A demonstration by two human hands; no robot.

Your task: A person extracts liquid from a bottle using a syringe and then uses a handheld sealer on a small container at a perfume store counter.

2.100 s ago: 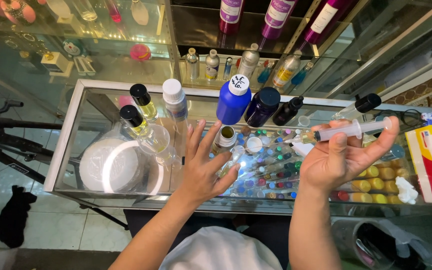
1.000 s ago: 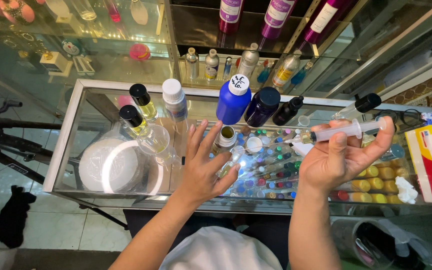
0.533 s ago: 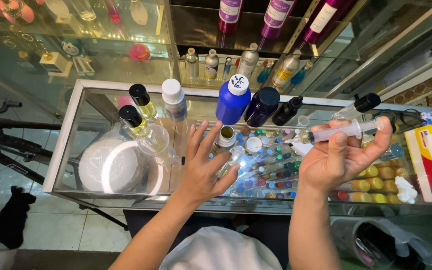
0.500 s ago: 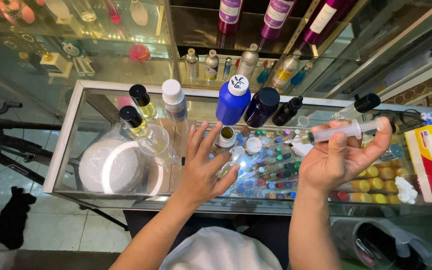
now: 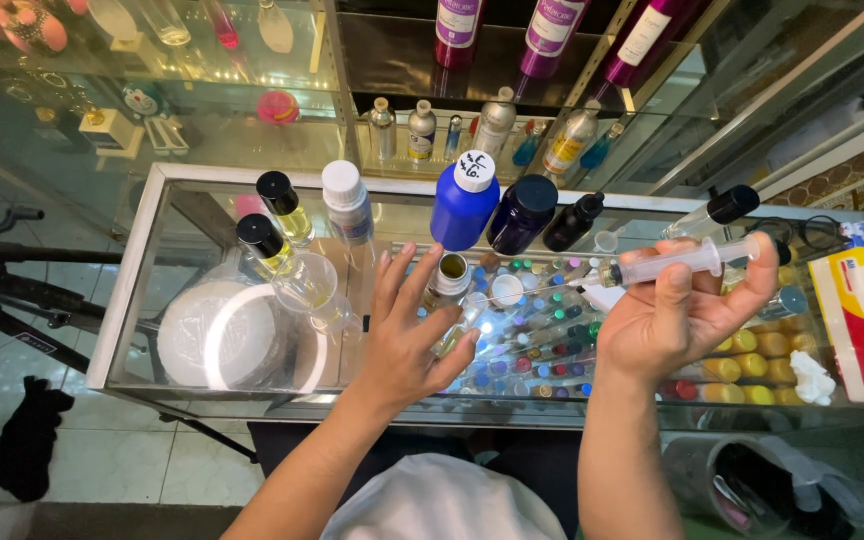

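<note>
Hands first: I see the left hand [image 5: 407,335] spread flat, fingers open, bracing a small open vial [image 5: 449,280] on the glass counter [image 5: 132,300]. Right hand [image 5: 677,320] fingers grip a syringe [image 5: 677,262] level, needle aimed at that vial. Beyond: blue bottle [image 5: 464,205], dark bottles.

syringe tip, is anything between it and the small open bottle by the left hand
Nothing visible. The syringe in the right hand points left toward the small open bottle beside the left hand; only open air above the glass counter lies between.
</note>
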